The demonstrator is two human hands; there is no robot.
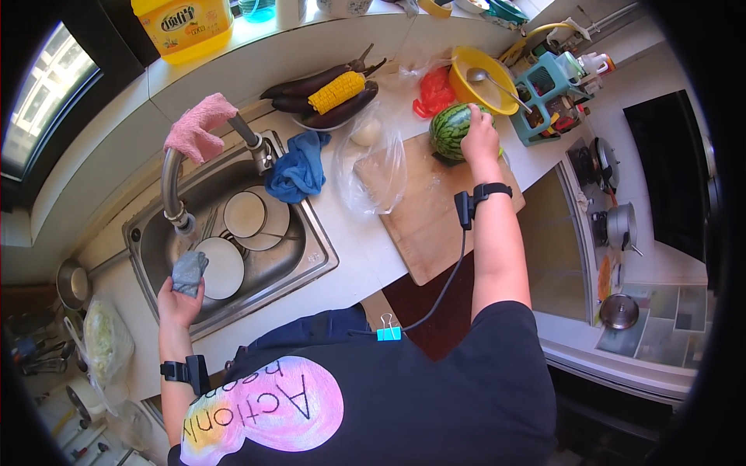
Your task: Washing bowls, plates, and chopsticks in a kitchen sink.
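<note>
A folded grey-blue cloth [189, 272] rests in my left hand [180, 306], held over the near left part of the steel sink [274, 271]. Just above the cloth is the faucet's spout [182, 221]; whether water runs is unclear. White plates [221, 268], bowls and some utensils lie in the basin. My right hand [482, 140] grips the right side of a striped green watermelon [450, 131]. This melon sits at the far end of a wooden cutting board [431, 215]. Something dark shows beneath the melon, too hidden to name.
A pink cloth [201, 128] drapes over the faucet; a blue cloth [300, 166] lies at the sink's corner. Eggplants [320, 81] and corn [337, 92] are behind. A clear plastic bag [373, 169] overlaps the board. A yellow basin [481, 78] and teal rack [539, 99] stand far right.
</note>
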